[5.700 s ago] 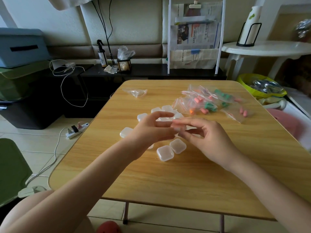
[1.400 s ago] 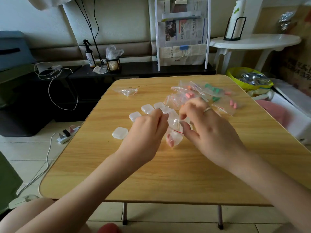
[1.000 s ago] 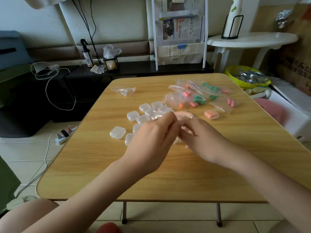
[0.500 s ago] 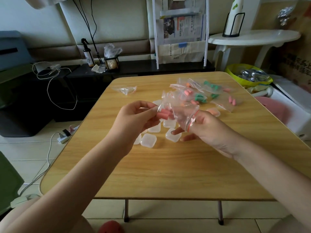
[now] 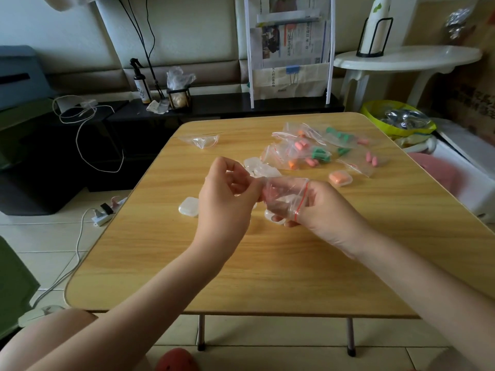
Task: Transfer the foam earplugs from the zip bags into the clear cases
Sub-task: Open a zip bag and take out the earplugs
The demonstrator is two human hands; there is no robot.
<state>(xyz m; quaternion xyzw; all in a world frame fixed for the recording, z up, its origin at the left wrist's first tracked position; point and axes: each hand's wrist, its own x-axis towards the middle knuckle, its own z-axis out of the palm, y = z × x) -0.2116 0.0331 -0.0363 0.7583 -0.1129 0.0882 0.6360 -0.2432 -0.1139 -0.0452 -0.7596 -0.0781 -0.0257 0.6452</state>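
Both of your hands are raised over the wooden table (image 5: 267, 263) and share one clear zip bag (image 5: 285, 198) with a red seal line. Your right hand (image 5: 318, 207) has its fingers curled round the bag's open end, while your left hand (image 5: 227, 194) pinches the other end between thumb and curled fingers. Whether earplugs lie inside this bag, you cannot tell. Just left of your left hand sits a closed clear case (image 5: 188, 207); more clear cases (image 5: 258, 168) cluster just beyond your knuckles. Beyond your right hand lies a case filled with orange earplugs (image 5: 340, 178), and farther off a heap of zip bags (image 5: 316, 148) holding pink, green and orange earplugs. Well beyond your left hand lies an empty crumpled bag (image 5: 199, 140).
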